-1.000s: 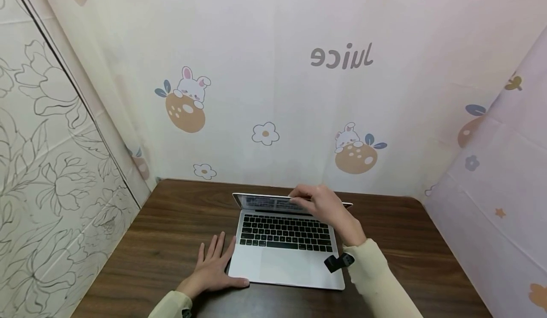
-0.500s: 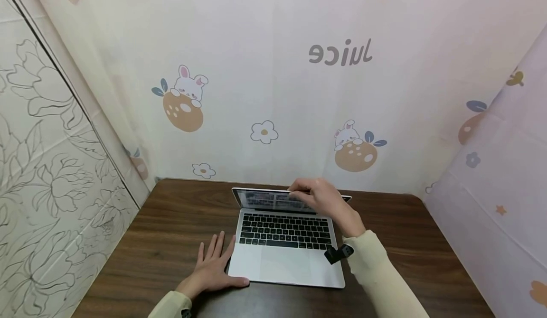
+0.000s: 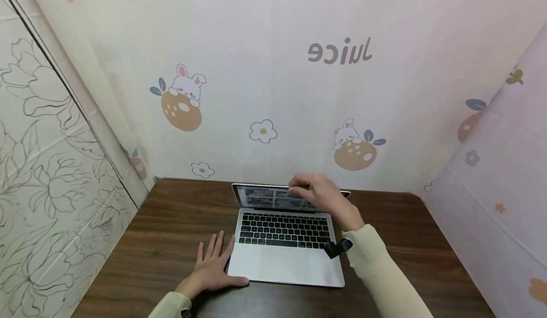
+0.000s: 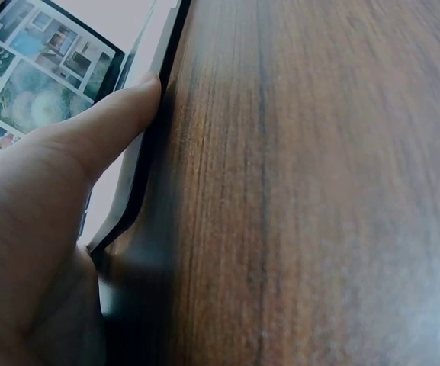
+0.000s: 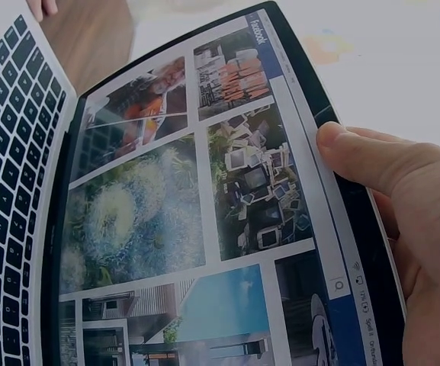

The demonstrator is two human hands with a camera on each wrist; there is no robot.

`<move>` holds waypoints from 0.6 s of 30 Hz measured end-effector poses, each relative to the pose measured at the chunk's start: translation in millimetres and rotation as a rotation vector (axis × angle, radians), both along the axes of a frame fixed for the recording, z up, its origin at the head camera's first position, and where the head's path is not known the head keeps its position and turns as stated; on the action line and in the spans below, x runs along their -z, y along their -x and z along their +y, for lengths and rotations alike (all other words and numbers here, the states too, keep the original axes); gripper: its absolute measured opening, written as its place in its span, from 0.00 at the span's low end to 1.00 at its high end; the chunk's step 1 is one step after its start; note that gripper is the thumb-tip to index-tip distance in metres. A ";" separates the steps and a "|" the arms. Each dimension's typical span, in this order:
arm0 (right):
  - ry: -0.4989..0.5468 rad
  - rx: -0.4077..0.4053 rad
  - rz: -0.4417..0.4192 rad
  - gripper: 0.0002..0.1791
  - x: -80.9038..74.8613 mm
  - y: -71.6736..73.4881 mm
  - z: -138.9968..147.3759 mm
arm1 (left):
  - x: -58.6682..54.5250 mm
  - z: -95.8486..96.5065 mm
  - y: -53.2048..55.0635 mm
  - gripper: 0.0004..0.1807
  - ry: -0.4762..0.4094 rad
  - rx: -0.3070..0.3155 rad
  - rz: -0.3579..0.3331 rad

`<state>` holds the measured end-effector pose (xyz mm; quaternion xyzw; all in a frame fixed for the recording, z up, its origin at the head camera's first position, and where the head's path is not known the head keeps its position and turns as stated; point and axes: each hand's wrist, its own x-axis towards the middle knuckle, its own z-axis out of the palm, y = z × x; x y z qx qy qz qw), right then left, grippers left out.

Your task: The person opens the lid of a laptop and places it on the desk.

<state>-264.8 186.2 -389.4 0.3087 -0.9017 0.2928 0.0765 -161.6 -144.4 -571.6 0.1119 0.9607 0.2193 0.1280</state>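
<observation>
Behind, curtain (image 3: 265,71), right hand (image 3: 320,194) partly hiding screen (image 3: 265,198)

Left hand (image 3: 209,271): palm down, fingers (image 3: 219,245) spread, thumb (image 3: 237,281) extended sideways. Right hand (image 3: 321,193): raised, thumb and curled fingers in a pinch hold. Right forearm (image 3: 379,270): sleeved, angled forward and inward. Left forearm (image 3: 170,305): sleeved, partly visible.

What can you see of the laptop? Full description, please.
The laptop sits open on the wood-look table: base flat, silver and metal-looking, with black keys and a wide trackpad. The black-framed screen is lit, showing a grid of pictures and the word "Facebook". The right hand grips the raised lid's top edge; the left hand's thumb touches the base's front edge.
</observation>
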 end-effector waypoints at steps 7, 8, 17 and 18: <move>0.005 0.007 0.002 0.03 0.7 4.0 -1.8 | -1.6 -0.5 -0.6 0.73 -0.011 -0.007 -0.007; 0.008 0.007 0.005 0.03 0.7 4.4 -2.4 | -1.2 -0.9 -0.7 0.74 -0.024 -0.008 -0.001; 0.003 0.021 -0.017 0.03 -1.9 7.4 -3.0 | -3.6 -1.2 -1.7 0.73 -0.035 -0.003 -0.009; 0.004 0.021 -0.020 0.03 -2.4 8.0 -2.7 | -3.7 -1.1 -1.4 0.74 -0.030 -0.001 -0.013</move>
